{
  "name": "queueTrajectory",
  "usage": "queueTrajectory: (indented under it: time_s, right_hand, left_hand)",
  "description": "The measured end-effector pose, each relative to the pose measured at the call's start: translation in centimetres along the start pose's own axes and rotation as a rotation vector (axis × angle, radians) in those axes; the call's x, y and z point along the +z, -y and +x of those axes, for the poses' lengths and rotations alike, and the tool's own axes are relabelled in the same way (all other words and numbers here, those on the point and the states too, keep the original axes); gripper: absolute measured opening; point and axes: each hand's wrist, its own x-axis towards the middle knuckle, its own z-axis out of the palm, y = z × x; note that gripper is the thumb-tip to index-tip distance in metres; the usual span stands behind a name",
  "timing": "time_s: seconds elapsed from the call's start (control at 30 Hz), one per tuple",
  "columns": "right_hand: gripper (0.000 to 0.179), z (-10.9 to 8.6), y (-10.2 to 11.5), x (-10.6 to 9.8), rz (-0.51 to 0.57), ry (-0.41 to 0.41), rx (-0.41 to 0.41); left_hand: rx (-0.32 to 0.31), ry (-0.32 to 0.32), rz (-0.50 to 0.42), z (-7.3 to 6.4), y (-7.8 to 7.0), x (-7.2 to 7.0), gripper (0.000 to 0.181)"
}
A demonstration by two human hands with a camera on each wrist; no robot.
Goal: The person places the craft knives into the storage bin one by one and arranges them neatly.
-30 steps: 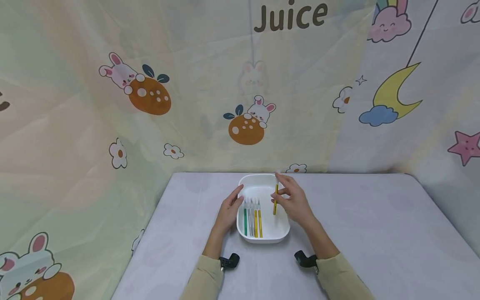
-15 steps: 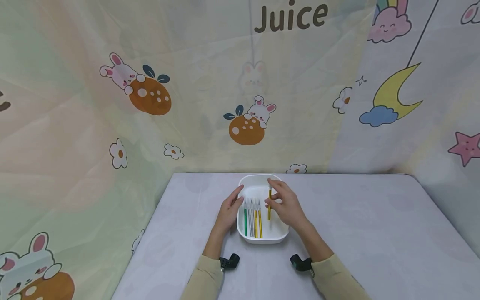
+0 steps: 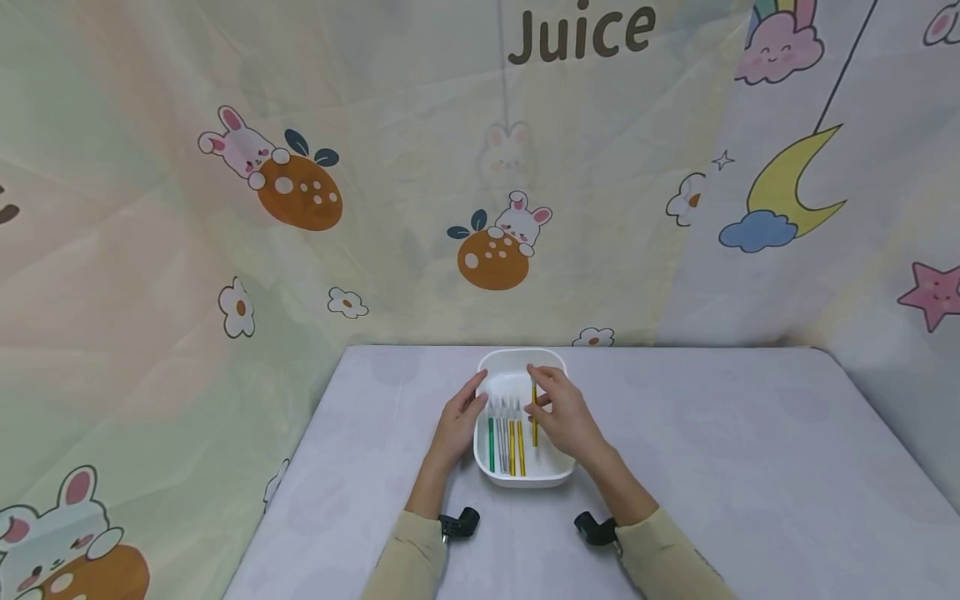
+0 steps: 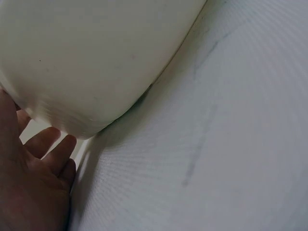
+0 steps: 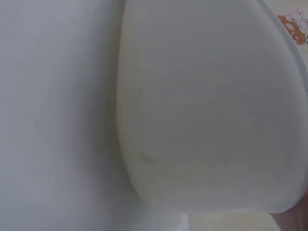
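Observation:
In the head view, my right hand [image 3: 562, 412] pinches a slim yellow-handled stick [image 3: 535, 429] upright over the white tray [image 3: 517, 360]. The stick's pale top is partly behind the fingers, and its exact kind is too small to tell. Left of it, similar thin sticks with pale pointed ends lie side by side in the tray: a green one [image 3: 491, 446], silver ones [image 3: 502, 450] and yellow ones [image 3: 521, 450]. My left hand [image 3: 452, 429] rests against the tray's left side, fingers extended. The left wrist view shows its fingers [image 4: 60, 154] at the tray's outer wall [image 4: 86, 57].
A pale cloth covers the table [image 3: 720, 450], which reaches well to the right of the tray. Behind it hangs a printed backdrop [image 3: 405, 233] with rabbits and flowers. Black wrist cameras, such as the left one [image 3: 461, 523], sit at both sleeves.
My right hand has moved left and slightly nearer to me, bringing the pinched yellow-handled stick closer to the row. My left hand and the tray have stayed in place.

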Motion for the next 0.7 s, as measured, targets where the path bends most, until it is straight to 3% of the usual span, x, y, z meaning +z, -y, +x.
queueTrajectory:
  time_s: [0.3,0.7]
  right_hand:
    - [0.074,-0.2,0.5,0.4,-0.11,0.06,0.047]
    - [0.07,-0.3,0.5,1.1,-0.293,0.108,0.034]
  left_hand:
    - [-0.004,0.006,0.002,-0.2,-0.1,-0.1,0.045]
    - [-0.002,0.006,0.008,0.0,-0.2,-0.1,0.047]
